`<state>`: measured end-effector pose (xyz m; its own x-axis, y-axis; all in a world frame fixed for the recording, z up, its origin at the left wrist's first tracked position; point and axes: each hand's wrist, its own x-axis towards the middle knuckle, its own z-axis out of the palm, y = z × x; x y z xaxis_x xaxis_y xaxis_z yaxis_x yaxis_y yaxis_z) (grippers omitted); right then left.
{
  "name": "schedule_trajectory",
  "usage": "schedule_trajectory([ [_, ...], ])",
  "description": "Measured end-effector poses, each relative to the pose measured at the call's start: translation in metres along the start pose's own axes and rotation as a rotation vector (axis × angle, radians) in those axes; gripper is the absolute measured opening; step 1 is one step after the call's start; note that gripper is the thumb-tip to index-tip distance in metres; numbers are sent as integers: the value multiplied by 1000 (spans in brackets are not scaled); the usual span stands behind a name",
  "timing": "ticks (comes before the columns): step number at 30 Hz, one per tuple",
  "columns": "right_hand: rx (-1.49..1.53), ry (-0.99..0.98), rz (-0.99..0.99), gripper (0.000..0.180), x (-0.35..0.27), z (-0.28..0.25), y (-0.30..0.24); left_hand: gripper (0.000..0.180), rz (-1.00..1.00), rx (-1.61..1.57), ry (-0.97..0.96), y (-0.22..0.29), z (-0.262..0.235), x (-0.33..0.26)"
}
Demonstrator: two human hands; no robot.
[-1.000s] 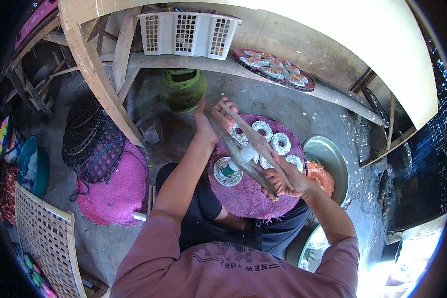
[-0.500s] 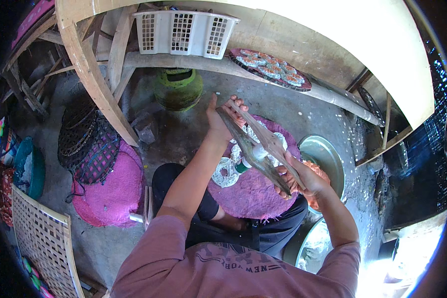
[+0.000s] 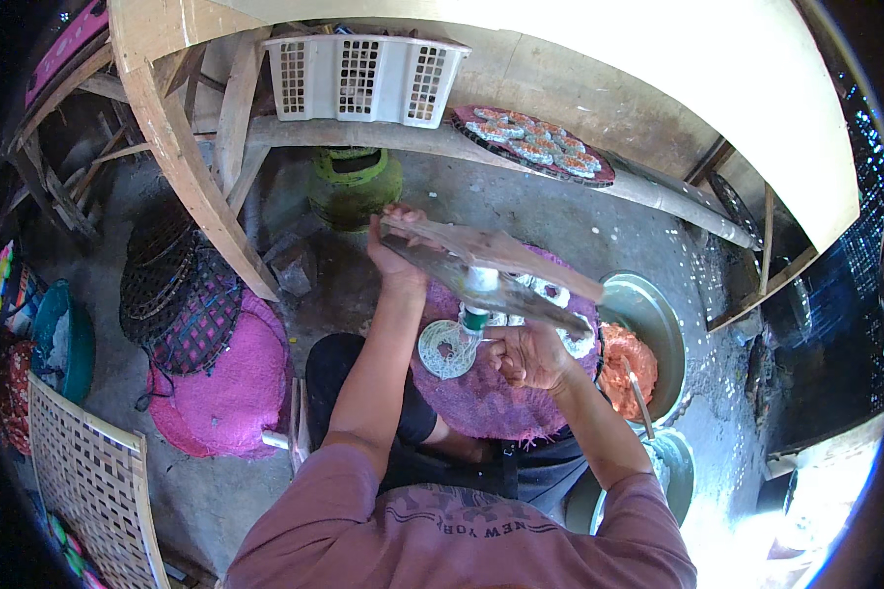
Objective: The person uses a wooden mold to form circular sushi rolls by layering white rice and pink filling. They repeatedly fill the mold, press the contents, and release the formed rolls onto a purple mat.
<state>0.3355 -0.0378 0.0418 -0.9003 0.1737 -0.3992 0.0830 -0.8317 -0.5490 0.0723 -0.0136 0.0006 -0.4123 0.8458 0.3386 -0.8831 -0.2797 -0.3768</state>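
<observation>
My left hand (image 3: 398,245) is closed around the left end of a wooden press of two hinged boards (image 3: 491,257). A white tube with a green lower end (image 3: 476,304) sits between the boards, over a purple cloth-covered round mat (image 3: 491,398). My right hand (image 3: 528,355) is off the boards, its index finger stretched toward the tube's green end and its other fingers curled, with nothing visible in it. Below the tube lies a lacy white ring of dough strands (image 3: 447,349). More white rings (image 3: 552,293) lie on the mat, partly hidden by the boards and my right hand.
At right stands a basin (image 3: 673,324) of orange mixture (image 3: 627,368) with a spoon-like handle, and a second basin (image 3: 676,461) nearer me. Pink cloth (image 3: 216,393) and dark woven baskets (image 3: 182,294) lie left. A green gas cylinder (image 3: 356,191) stands ahead, below a white crate (image 3: 368,79).
My right hand has let go of the boards' right end and moved left beneath them to the tube's lower end. The press has swung flatter, its left end shifting left.
</observation>
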Motion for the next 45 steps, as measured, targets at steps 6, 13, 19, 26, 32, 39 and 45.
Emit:
schedule_trajectory([
  [6, -1163, 373, -205, 37, 14, 17, 7, 20, 217, 329, -133, 50, 51, -1],
  [13, -2105, 674, -665, 19, 38, 25, 20, 43, 366, 676, -293, 92, 206, -57],
  [19, -1911, 708, -740, 28, 22, 29, 12, 66, 174, 1070, -346, 93, 295, -129],
  [26, -1937, 572, -708, 51, 23, 26, 21, 92, -207, 1318, -370, 66, 262, -154],
  [32, -2080, 748, -725, 56, 26, 29, 26, 91, -209, 1321, -278, 62, 232, -153],
  [39, -2112, 695, -687, 54, 21, 37, 34, 91, -247, 1382, -327, 65, 232, -153],
  [45, -1932, 602, -827, 48, 8, 37, 35, 87, -188, 1417, -392, 70, 235, -157],
])
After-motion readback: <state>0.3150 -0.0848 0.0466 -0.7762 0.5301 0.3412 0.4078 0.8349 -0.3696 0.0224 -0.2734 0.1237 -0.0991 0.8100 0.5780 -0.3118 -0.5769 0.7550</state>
